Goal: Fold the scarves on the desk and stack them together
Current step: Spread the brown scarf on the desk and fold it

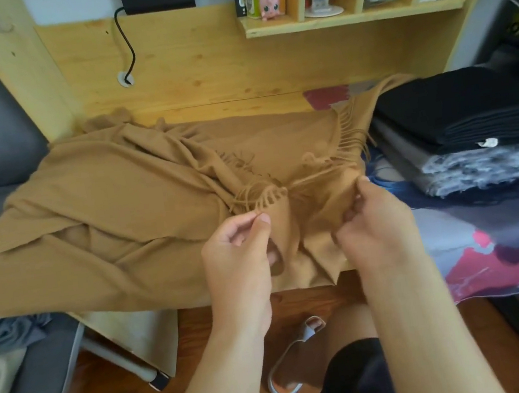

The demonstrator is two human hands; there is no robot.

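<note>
With the tan scarf (113, 195) sprawled rumpled across the desk (223, 108), the left hand (238, 258) and right hand (377, 223) each pinch its near fringed end, probably to spread it flat before folding toward the folded stack (473, 128) at right.

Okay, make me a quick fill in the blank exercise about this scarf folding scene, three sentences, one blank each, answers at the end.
1. Both hands pinch the fringed edge of the ____-coloured scarf.
2. The folded black scarf lies on ____ of the stack at the desk's right side.
3. The left hand and right hand each ____ the fabric.

Missing words: tan; top; pinch
</note>
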